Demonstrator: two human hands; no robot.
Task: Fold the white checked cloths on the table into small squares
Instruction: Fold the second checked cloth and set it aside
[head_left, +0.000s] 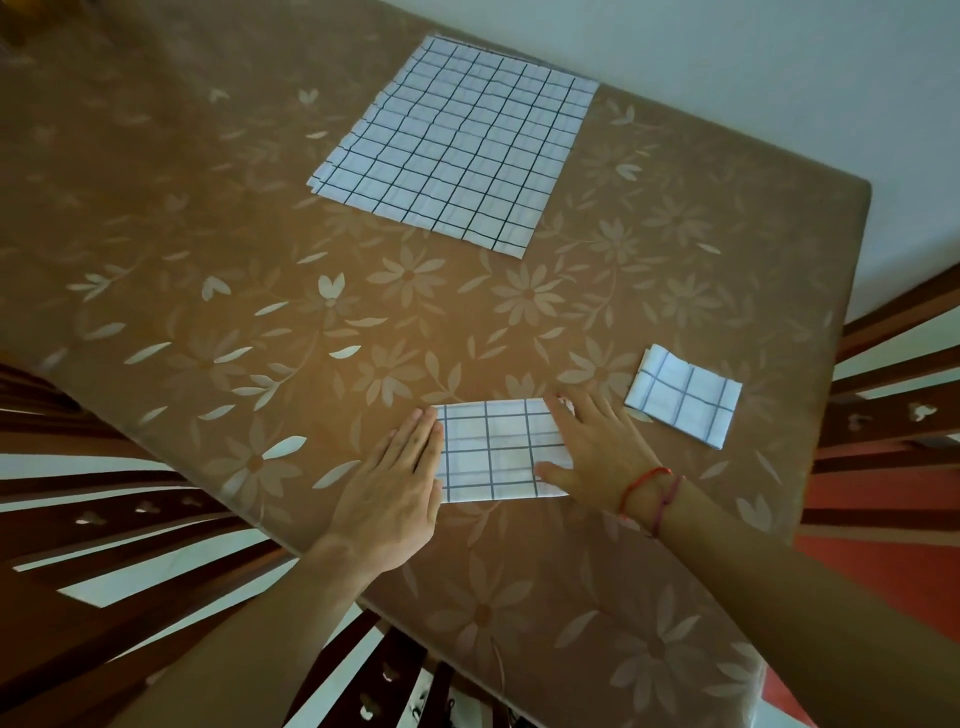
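Note:
A folded white checked cloth (496, 449) lies as a short rectangle near the table's front edge. My left hand (400, 480) lies flat with straight fingers along the cloth's left end. On its right end, my right hand (597, 449) presses down flat with fingers spread. A small folded square of checked cloth (683, 396) sits to the right, apart from my hands. A large checked cloth stack (457, 143) lies spread flat at the far side of the table.
The table (260, 234) carries a brown cover with pale flowers. Dark wooden chair backs (104, 499) stand at the left, right and front edges. A white wall rises behind the far right corner.

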